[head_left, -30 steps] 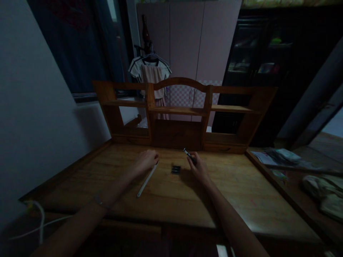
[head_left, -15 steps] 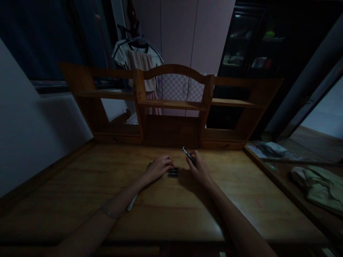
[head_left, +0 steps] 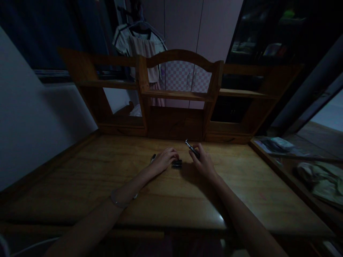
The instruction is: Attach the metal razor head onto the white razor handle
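My left hand [head_left: 165, 160] lies low over the desk, fingers curled down at the near-left edge of a small black case [head_left: 177, 164] with dark rows across it. Its fingertips appear to grip the case's edge. To the right, my right hand [head_left: 204, 162] is closed around a slim tool [head_left: 193, 150] with a black handle and a silver shaft. The tool's small bent metal head points up and left, above the desk, apart from the case. Under my left wrist lies a long thin thing with a dark end [head_left: 153, 157]; its middle is hidden.
The wooden desk [head_left: 107, 171] has a shelf unit [head_left: 178, 95] along its back edge. A white wall [head_left: 48, 121] borders the left. At the right, a lower surface holds a greenish cloth bundle [head_left: 327, 182] and papers [head_left: 264, 144]. Clothes [head_left: 146, 46] hang behind the shelves.
The camera view has shifted, so the shelves sit higher and the hands appear slightly up and right. Both hands keep nearly the same pose, with the tool still in the right hand.
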`<state>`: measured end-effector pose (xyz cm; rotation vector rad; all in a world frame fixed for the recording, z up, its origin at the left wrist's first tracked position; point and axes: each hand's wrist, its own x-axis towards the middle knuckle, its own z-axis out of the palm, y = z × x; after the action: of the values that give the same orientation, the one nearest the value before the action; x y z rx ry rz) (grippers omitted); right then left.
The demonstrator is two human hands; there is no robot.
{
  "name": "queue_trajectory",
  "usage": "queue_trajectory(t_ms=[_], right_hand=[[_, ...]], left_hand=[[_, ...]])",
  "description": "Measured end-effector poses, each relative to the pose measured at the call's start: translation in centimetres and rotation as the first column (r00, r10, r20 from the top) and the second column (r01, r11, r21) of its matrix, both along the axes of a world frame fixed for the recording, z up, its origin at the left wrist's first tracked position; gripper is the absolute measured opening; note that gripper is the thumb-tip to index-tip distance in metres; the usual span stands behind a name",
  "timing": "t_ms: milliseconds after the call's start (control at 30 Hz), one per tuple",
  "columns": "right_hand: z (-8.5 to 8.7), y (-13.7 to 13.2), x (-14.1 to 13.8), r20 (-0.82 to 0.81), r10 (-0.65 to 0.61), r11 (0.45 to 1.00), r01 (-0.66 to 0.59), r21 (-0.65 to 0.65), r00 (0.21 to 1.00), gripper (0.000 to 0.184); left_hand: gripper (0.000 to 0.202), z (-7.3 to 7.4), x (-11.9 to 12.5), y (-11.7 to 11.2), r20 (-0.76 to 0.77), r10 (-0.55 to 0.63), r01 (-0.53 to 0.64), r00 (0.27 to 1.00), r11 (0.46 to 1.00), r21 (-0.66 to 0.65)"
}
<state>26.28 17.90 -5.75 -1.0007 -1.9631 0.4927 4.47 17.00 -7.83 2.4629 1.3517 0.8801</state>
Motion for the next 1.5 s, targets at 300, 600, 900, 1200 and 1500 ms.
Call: queue_trajectory(t_ms=[300,600,900,1200,1500], right_hand=[[0.0,-0.1,0.1,0.007,0.014,1.0,-0.015,0.02,1.0,0.02],[0.0,-0.2,-0.1,0.026,0.023,0.999,-0.024,0.028,0.999,0.02],[0.0,-0.2,0.0,0.023,0.039,0.999,-0.039,0.028,0.999,0.018],[0.0,-0.3,0.0,0.037,0.033,0.999,-0.034,0.03,0.999,0.017],[0.1,-0.2,0.2,-0.05,0.017,0.999,-0.019,-0.042,0.999,0.014]], left_hand=[[0.016,0.3,0.9,-0.4,-0.106,0.001,0.005,0.994,0.999,0.053],[0.017,-0.5,0.5,-0.1,-0.09,0.015,-0.01,0.996,0.998,0.062],[0.009,-0.8,0.8,0.0,-0.04,0.076,-0.074,0.996,0.996,0.049],[0.009,-0.9,0.8,0.1,0.003,0.08,-0.08,0.997,0.997,-0.004],[0.007,-0.2,0.9,0.2,0.319,0.184,-0.151,0.93,0.981,-0.125]])
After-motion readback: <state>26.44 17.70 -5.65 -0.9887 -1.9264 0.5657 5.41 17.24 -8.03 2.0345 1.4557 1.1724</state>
